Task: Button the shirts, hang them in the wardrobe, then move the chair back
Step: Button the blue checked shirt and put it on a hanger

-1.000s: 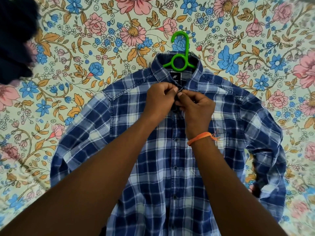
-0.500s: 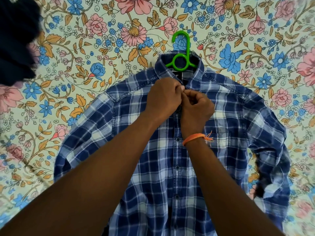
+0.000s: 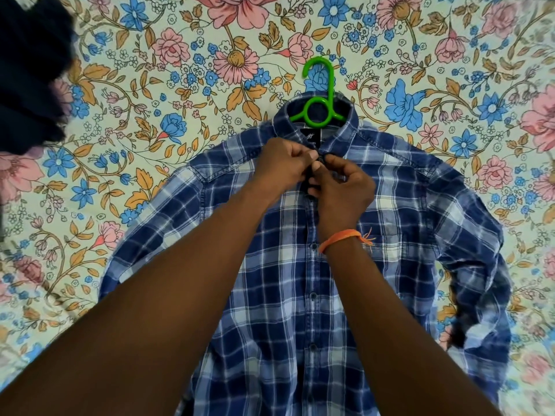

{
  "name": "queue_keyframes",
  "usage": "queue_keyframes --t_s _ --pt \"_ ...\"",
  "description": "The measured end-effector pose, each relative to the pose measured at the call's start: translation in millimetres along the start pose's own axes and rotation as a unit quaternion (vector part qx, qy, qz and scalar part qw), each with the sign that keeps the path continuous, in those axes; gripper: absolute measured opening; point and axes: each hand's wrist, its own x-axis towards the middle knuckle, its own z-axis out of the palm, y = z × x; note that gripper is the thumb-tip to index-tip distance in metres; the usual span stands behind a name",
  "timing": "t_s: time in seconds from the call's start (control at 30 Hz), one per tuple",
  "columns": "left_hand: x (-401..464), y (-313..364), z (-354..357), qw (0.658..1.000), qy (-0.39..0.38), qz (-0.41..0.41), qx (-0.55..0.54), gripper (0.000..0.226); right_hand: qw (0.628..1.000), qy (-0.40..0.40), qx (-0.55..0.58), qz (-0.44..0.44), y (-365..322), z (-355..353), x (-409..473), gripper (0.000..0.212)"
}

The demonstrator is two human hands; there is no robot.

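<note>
Blue plaid cotton shirt (image 3: 270,310) laid flat on floral bedsheet (image 3: 150,100), looped green plastic hanger (image 3: 319,100) at collar, placket pinched by left hand (image 3: 285,166) and right hand (image 3: 342,187).

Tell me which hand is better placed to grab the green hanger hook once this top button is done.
Probably the left hand: it sits slightly higher by the collar. The right hand is lower on the shirt. Both pinch the placket; the hanger lies just beyond.

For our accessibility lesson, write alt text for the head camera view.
Both hands, the left hand and right hand, pinch the placket just below the collar of a blue checked shirt. The shirt lies flat on a flowered sheet with a green hanger in its neck.
</note>
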Motion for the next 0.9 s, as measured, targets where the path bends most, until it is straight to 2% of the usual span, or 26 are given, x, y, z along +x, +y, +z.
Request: queue_keyframes --t_s 0.1,0.17,0.37,0.67,0.77,0.83,0.9 --pt "0.0 2.7 10.0 0.993 0.022 0.015 0.114 0.028 1.0 -0.018 -0.001 0.003 -6.3 -2.4 1.5 0.015" --pt "-3.1 7.3 13.7 0.992 0.014 0.007 0.126 0.031 0.999 -0.033 0.0 -0.001 -8.0 -5.1 2.2 0.014" --pt "-6.2 8.1 9.6 0.999 -0.014 -0.042 0.007 0.026 0.989 -0.127 0.047 0.053 -12.6 -14.2 9.1 0.012" --pt "-9.1 2.6 9.6 0.999 0.007 -0.023 -0.025 0.019 0.984 -0.142 0.057 0.095 -9.4 -18.9 15.6 0.009" --pt "-9.0 -4.4 10.7 0.995 0.069 0.023 0.071 0.009 0.989 -0.113 0.027 0.087 -11.1 -17.9 16.7 0.008" --pt "-19.7 -10.6 8.9 0.976 0.148 0.074 0.142 0.017 0.996 -0.071 -0.018 0.059 -6.6 -17.1 13.4 0.009" --pt "-42.1 -20.4 -2.8 0.953 0.22 0.124 0.167 0.019 0.995 -0.042 -0.091 0.012 0.8 -17.9 4.2 0.014"
